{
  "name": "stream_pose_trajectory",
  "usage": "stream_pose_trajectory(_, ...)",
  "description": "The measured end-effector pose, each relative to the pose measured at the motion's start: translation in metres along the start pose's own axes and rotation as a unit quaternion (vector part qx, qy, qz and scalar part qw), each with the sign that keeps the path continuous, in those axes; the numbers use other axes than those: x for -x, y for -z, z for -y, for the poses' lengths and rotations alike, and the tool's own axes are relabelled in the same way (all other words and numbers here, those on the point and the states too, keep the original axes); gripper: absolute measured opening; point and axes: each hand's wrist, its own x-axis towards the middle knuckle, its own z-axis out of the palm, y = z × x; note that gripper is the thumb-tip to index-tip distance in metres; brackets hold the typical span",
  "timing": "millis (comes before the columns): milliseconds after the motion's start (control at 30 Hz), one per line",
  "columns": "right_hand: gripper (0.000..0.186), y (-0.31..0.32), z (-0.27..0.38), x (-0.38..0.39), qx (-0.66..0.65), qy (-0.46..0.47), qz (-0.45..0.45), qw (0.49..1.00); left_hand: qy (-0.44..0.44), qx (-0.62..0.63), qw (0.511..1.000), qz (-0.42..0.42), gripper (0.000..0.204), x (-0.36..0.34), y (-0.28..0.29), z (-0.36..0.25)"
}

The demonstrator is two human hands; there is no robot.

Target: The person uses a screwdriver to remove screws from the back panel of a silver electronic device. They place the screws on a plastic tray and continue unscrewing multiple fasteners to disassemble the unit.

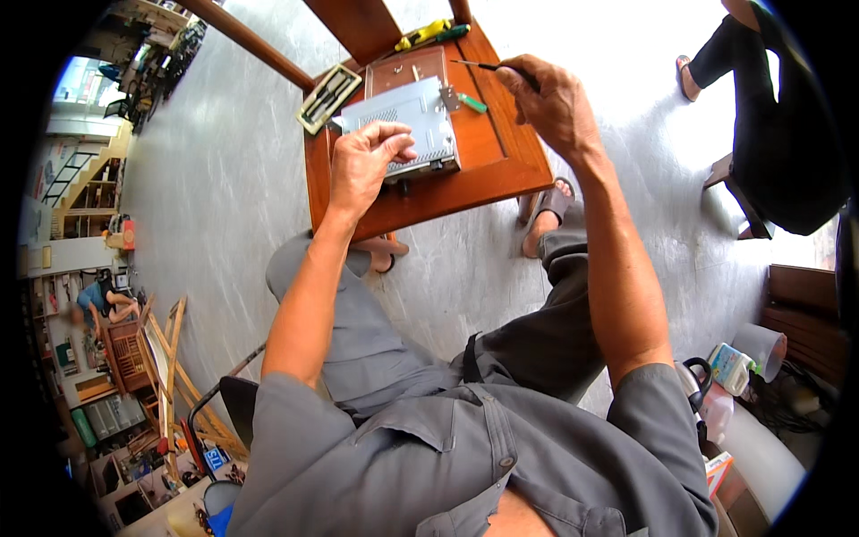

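Note:
A silver metal box with vents (394, 116) sits on a wooden chair seat (492, 174), partly over a clear plastic tray (403, 67). My left hand (367, 157) is pinched just above the box's left part; what it holds, if anything, is too small to name. My right hand (557, 112) grips a dark-handled screwdriver (488, 65), raised to the box's right. A tool case (328, 97) lies at the seat's left, yellow pliers (413, 36) and a green-handled tool (452, 31) at the back. A small green-handled tool (472, 103) lies right of the box.
A person in black (761, 134) is seated at right, another person in blue (98, 300) at far left among shelves and wooden strips (170, 376). Containers (732, 370) and cables stand at lower right. Grey floor (224, 224) surrounds the chair.

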Motion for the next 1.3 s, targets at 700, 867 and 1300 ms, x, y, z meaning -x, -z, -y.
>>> stream_pose_trajectory(700, 0.027, -0.007, 0.017, -0.002, -0.24, -0.092, 0.075, 0.964, -0.023, 0.165, 0.985, 0.042, 0.023, -0.027, -0.004, 0.025)
stream_pose_trajectory(867, 0.024, -0.011, 0.018, -0.005, -0.256, -0.087, 0.095, 0.958, 0.006, 0.239, 0.97, 0.05, 0.021, -0.021, 0.001, 0.017)
stream_pose_trajectory(1300, 0.023, -0.025, 0.036, -0.003, -0.224, -0.082, 0.091, 0.967, 0.123, 0.374, 0.913, 0.11, 0.026, -0.002, -0.003, 0.024)
